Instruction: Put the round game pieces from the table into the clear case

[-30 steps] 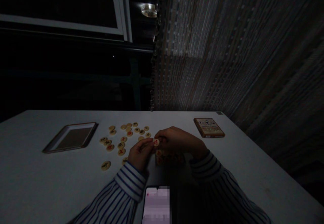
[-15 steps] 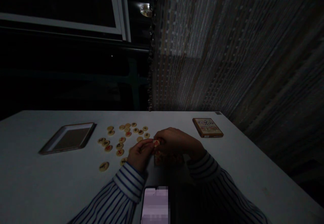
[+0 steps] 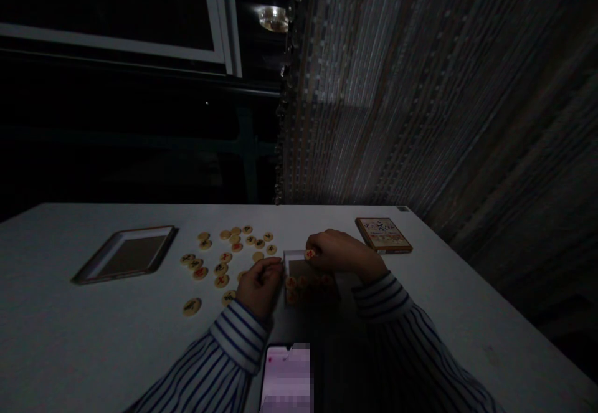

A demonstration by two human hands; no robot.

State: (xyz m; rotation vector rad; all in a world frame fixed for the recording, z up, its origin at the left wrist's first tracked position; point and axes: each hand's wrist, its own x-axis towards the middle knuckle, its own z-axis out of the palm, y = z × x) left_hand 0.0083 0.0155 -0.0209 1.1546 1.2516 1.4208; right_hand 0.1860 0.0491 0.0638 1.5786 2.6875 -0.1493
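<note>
My right hand (image 3: 343,254) pinches a round Chinese chess piece (image 3: 309,255) with a red character, above the far part of a small open box (image 3: 286,257). Several red-marked pieces (image 3: 303,281) lie in rows in the near part of that box, partly in shadow. At the box's left side is my left hand (image 3: 258,286), empty, its fingers loosely curved with a gap to the thumb. More loose pieces, red-marked, black-marked and blank-faced, are scattered on the table to the left, among them a black-marked piece (image 3: 191,307) near the front.
An open shallow tray (image 3: 159,257) lies at the left of the white table (image 3: 116,344). A closed printed box (image 3: 384,235) sits at the back right. Below my hands is a lit phone (image 3: 284,379). A string curtain (image 3: 355,89) hangs behind the table.
My right hand has moved right with the red-marked piece, away from my left hand, which touched it before. The inside of the box now shows. My left hand has let go.
</note>
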